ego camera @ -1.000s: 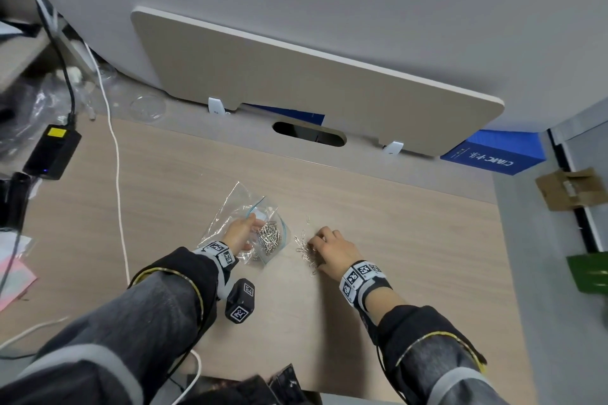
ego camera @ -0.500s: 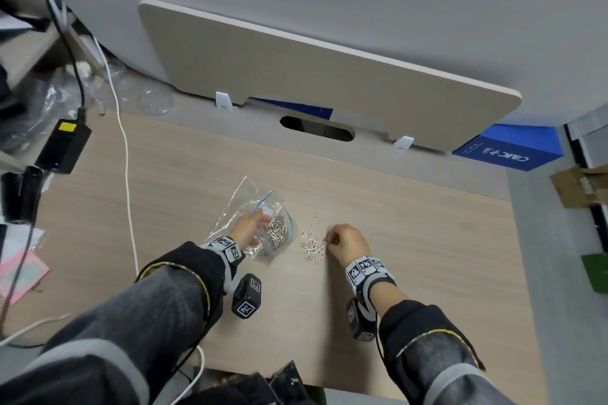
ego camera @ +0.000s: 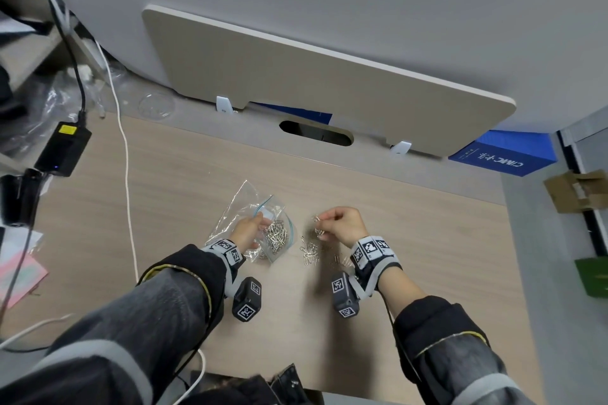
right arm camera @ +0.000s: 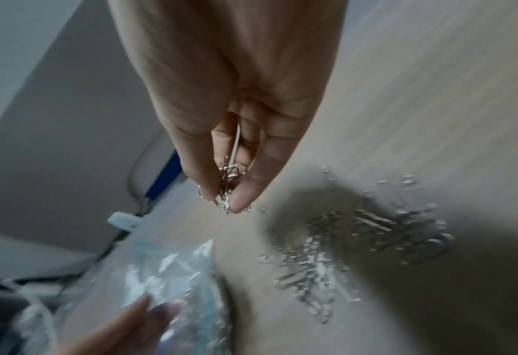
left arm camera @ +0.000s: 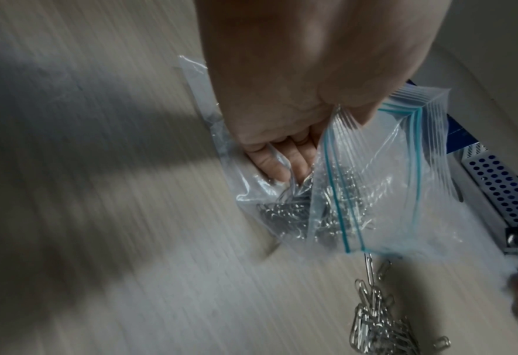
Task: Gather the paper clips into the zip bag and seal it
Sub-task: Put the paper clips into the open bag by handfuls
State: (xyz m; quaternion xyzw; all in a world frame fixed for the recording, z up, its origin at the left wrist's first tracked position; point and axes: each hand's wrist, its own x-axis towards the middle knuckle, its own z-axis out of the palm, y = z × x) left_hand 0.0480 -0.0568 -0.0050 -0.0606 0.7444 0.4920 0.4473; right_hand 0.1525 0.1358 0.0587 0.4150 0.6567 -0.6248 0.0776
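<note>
A clear zip bag (ego camera: 253, 217) (left arm camera: 382, 182) with a blue seal strip lies on the wooden desk, several silver paper clips (ego camera: 275, 235) inside it. My left hand (ego camera: 247, 229) (left arm camera: 285, 96) pinches the bag's upper lip with the thumb and holds its mouth open. My right hand (ego camera: 340, 223) (right arm camera: 230, 144) is raised off the desk just right of the bag and pinches a small bunch of paper clips (right arm camera: 228, 189) at its fingertips. A loose pile of paper clips (ego camera: 311, 251) (right arm camera: 342, 261) (left arm camera: 382, 319) lies on the desk below the right hand.
A white cable (ego camera: 126, 181) runs down the desk left of the bag. A black power adapter (ego camera: 62, 148) sits at the far left edge. A beige divider panel (ego camera: 312, 85) stands behind the desk, a blue box (ego camera: 503, 153) at its right end.
My right hand closed on a bunch of clips from the loose pile and lifted it off the desk. The left hand kept holding the bag open.
</note>
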